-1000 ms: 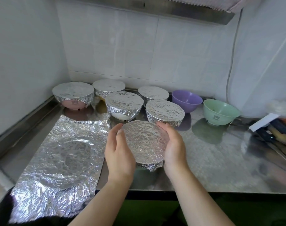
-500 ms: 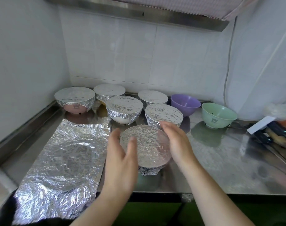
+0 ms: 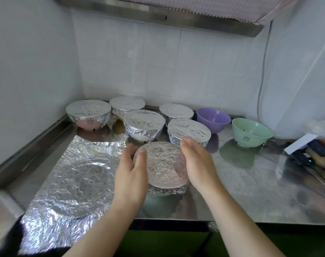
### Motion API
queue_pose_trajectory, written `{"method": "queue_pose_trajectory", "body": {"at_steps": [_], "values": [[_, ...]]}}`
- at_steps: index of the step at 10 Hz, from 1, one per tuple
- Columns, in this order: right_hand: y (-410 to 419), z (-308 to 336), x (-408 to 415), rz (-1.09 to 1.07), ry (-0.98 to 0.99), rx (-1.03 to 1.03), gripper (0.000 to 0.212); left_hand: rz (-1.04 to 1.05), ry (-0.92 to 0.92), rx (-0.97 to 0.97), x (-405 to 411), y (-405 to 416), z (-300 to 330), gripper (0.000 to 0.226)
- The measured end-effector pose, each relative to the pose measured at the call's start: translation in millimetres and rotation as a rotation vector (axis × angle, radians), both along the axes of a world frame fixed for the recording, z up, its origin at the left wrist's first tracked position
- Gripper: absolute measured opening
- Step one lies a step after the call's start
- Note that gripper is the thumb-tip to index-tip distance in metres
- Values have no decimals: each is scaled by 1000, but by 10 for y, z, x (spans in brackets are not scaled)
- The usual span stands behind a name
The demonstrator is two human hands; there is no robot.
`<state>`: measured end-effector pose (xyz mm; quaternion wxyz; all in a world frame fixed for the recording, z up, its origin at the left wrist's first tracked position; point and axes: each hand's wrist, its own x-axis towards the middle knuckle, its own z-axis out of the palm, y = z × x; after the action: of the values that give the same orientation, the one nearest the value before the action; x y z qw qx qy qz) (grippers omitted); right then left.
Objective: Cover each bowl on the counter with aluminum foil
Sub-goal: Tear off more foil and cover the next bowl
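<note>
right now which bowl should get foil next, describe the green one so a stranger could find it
Start at the steel counter and follow the back row of bowls to its right end, near the hanging cable. The green bowl sits there, just right of the purple bowl. Both are uncovered, but it alone is pale mint with a small printed figure on its side.

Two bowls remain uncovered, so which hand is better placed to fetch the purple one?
The right hand: the purple bowl stands on its side, beyond it; the left hand would cross over.
</note>
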<state>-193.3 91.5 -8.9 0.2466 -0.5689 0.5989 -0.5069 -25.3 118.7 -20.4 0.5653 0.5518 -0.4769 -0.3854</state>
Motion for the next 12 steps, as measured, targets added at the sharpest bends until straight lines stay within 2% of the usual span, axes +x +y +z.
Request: {"method": "queue_pose_trajectory", "body": {"at_steps": [1,2,3,4,6,7,8,9,10,11,12], "values": [[-129,-73,97,66,-277,65,62,35,177,41,-147,-15,5,46],[-246,-278,96,28,-508,46,65,139,254,21,-239,-28,-24,40],[-189,-227,156,-1,-701,35,43,173,313,18,-276,-23,-26,38],[-103,-176,172,7,-871,68,30,170,325,6,-281,-28,-56,40],[-98,-303,190,-73,-940,34,42,194,146,20,-286,-55,-112,65],[-66,-296,231,-84,-963,7,41,194,-13,29,-260,-49,-135,76],[-40,-263,239,-63,-960,-14,51,176,-98,46,-211,-62,-137,74],[-46,-304,176,-108,-778,-27,37,162,129,51,-127,-104,-85,46],[-62,-341,70,-137,-540,-93,36,192,226,-3,-42,-64,-51,33],[-112,-295,29,-92,-471,-47,46,136,137,-22,-93,99,-66,38],[-164,-283,64,31,-619,31,40,72,41,-71,-247,198,-95,55]]}}
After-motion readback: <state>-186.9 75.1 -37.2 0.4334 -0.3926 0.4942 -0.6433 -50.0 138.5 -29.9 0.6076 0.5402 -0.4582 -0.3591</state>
